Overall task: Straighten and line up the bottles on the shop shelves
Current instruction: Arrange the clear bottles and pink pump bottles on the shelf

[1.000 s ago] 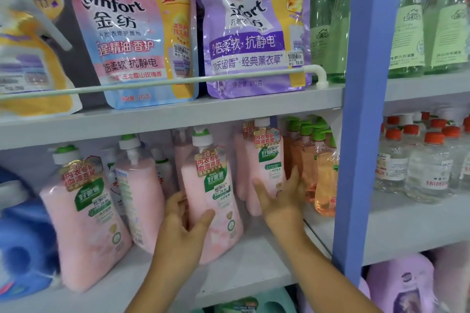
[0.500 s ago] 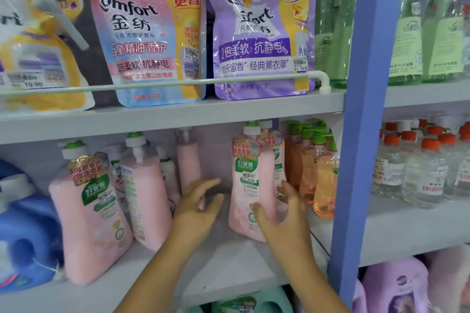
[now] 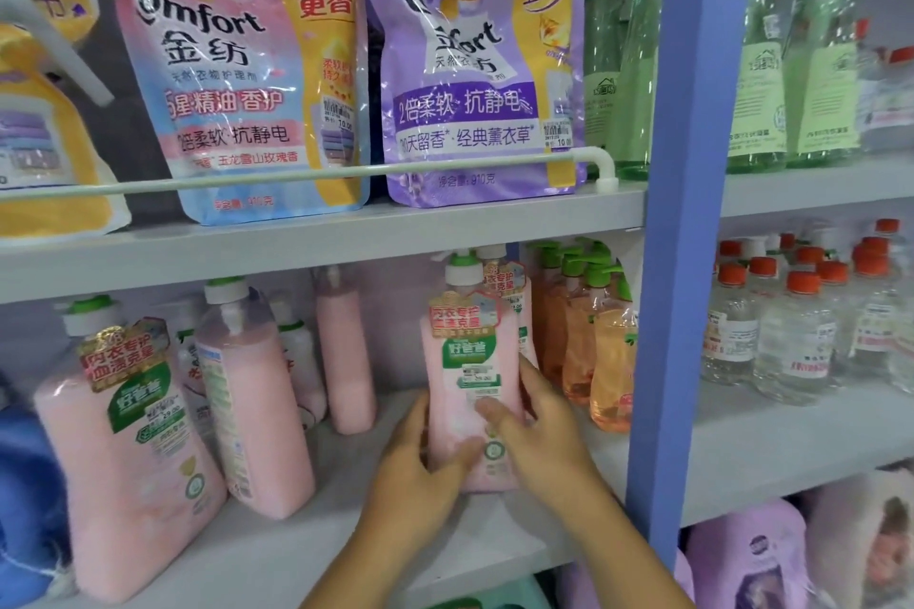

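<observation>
Pink bottle (image 3: 467, 391) stands upright, label forward, both hands curled round its lower body: left hand (image 3: 420, 470), right hand (image 3: 536, 430), likely squaring it against the orange bottles (image 3: 588, 351).

Softener pouches (image 3: 237, 79) behind white rail (image 3: 306, 175)

Pink bottle (image 3: 465, 391), green-white label; blue shelf post (image 3: 692, 213).
</observation>
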`<state>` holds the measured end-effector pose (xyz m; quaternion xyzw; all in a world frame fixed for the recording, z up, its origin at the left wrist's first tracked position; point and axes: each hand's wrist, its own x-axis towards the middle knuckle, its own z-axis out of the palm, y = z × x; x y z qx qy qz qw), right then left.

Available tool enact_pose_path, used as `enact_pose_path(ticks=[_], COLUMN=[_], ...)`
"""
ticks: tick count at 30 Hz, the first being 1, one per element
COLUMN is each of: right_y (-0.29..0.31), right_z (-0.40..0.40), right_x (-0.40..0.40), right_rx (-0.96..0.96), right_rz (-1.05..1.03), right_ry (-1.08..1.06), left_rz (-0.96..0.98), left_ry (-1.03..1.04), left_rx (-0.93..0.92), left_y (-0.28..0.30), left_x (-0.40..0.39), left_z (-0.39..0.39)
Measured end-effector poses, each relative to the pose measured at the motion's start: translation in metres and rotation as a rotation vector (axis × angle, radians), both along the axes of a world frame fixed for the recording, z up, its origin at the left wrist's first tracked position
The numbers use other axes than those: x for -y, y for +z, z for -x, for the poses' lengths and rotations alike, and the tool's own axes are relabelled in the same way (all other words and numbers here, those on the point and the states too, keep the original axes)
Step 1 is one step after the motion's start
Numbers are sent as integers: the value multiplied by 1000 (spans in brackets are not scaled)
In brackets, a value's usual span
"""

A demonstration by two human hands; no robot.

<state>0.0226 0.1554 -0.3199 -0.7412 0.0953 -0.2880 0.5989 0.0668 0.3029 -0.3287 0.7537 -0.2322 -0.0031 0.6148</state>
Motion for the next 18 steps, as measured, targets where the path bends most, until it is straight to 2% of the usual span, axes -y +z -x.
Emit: enact_pose_path(ticks=[4,8,11,13,16,18], right_y=[-9,-3,-3,-6,-7,-5], right_z=[5,1,-7,-11,-15,-17], right_x=[3,-5,-1,2,7,11], right_rx=[90,51,81,62,70,78], right_rz=[-54,92,34,13,13,7], right_ry=[-122,-314,-370,-395,-389,-382], left_rz=[-95,-292,-351,-335,-191,-87], left_ry=[-15,50,88,15,-159,-138], left_rx=[76,261,341,316,131,38], left_y=[2,11,5,3,4,12], left_x=[15,37,42,39,30,25], left_z=[8,12,4,-4,-21,-35])
